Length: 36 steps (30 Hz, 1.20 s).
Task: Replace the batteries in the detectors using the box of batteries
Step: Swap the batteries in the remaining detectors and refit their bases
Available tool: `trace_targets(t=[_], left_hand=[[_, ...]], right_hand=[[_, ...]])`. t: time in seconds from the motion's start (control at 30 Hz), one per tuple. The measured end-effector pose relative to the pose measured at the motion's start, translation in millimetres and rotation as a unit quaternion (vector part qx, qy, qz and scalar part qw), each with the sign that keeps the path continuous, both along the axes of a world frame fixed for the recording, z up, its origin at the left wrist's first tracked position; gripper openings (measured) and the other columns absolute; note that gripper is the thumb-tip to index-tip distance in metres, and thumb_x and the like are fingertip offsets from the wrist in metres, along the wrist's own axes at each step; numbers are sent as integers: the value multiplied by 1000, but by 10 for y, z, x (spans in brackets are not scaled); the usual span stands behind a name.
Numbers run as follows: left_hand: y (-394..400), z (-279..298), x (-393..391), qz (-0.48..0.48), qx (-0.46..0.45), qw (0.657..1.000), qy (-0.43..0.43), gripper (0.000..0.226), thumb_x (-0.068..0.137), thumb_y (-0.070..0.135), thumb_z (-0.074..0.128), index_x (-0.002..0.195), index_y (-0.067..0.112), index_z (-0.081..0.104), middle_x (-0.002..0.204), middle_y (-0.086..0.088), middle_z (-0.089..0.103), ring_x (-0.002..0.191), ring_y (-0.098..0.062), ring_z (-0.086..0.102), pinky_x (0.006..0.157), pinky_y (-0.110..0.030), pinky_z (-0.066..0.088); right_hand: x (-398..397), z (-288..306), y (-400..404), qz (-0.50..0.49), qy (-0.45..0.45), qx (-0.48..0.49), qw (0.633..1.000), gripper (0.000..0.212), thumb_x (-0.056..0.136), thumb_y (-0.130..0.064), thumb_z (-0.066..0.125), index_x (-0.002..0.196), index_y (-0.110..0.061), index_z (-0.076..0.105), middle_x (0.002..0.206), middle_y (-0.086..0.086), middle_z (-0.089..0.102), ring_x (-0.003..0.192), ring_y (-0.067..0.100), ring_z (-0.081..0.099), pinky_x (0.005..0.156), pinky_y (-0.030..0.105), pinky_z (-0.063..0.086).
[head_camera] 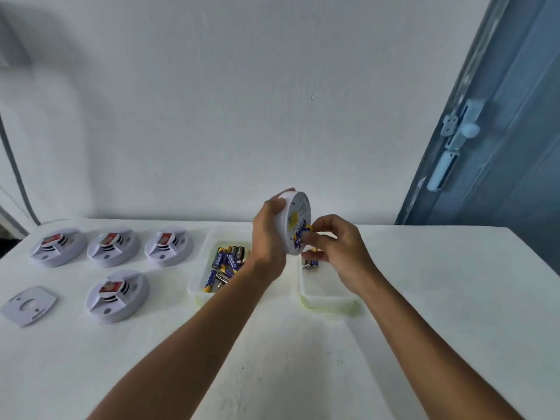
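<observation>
My left hand [268,237] grips a round white detector [295,221] on edge above the table, its open back turned to the right. My right hand [336,250] pinches a blue and yellow battery [303,233] at the detector's battery slot. Below the left hand stands a white box [201,277] holding several blue and yellow batteries [225,263]. A second white box [327,294] sits under my right hand with one or two batteries [311,263] at its far end.
Several white detectors lie at the left of the white table, three in a back row [113,248] and one in front [116,295]. A loose white mounting plate [28,304] lies at the far left. A blue door [500,131] stands at the right.
</observation>
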<state>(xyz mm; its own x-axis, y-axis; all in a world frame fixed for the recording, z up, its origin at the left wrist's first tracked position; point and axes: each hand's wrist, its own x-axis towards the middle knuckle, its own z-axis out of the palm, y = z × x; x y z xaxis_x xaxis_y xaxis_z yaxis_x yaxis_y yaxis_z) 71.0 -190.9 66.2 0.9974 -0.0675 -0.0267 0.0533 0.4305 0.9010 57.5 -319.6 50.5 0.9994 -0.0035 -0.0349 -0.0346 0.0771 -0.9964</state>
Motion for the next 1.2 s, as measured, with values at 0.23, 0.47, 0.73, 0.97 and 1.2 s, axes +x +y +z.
trace_targets(t=[0.23, 0.47, 0.73, 0.97, 1.2], left_hand=[[-142, -131, 99, 63, 154, 985, -54, 39, 75, 34, 48, 109, 27, 64, 114, -9, 63, 102, -25, 59, 82, -37, 49], [42, -226, 100, 91, 140, 986, 12, 33, 74, 40, 48, 102, 35, 65, 106, -4, 64, 97, -23, 59, 76, -38, 49], [170, -311, 32, 94, 130, 986, 39, 33, 75, 41, 48, 101, 31, 66, 100, -4, 64, 94, -22, 60, 77, -38, 50], [204, -346, 48, 80, 72, 991, 74, 31, 90, 35, 46, 110, 19, 64, 108, -14, 62, 98, -28, 59, 79, -38, 50], [182, -280, 53, 63, 12, 989, 131, 43, 94, 36, 39, 115, 4, 60, 93, -14, 61, 81, -25, 60, 65, -34, 47]], right_hand=[[84, -75, 41, -137, -1, 68, 988, 17, 78, 8, 70, 81, -7, 64, 88, 16, 68, 74, 29, 68, 67, 36, 59], [614, -301, -125, -49, 9, -469, 882, 6, 78, 3, 63, 84, 3, 64, 92, 18, 67, 84, 34, 67, 63, 25, 44], [808, -472, -67, 36, 72, -585, 807, 35, 87, 0, 51, 62, -14, 31, 67, 3, 38, 61, 21, 43, 55, 25, 37], [485, -265, -7, -4, -60, -362, 930, 19, 82, -13, 70, 101, -14, 70, 100, -5, 68, 94, 13, 65, 78, 27, 51], [48, -102, 210, 41, -122, -233, 964, 29, 79, -12, 75, 107, -18, 73, 107, -9, 72, 103, -1, 63, 87, 19, 52]])
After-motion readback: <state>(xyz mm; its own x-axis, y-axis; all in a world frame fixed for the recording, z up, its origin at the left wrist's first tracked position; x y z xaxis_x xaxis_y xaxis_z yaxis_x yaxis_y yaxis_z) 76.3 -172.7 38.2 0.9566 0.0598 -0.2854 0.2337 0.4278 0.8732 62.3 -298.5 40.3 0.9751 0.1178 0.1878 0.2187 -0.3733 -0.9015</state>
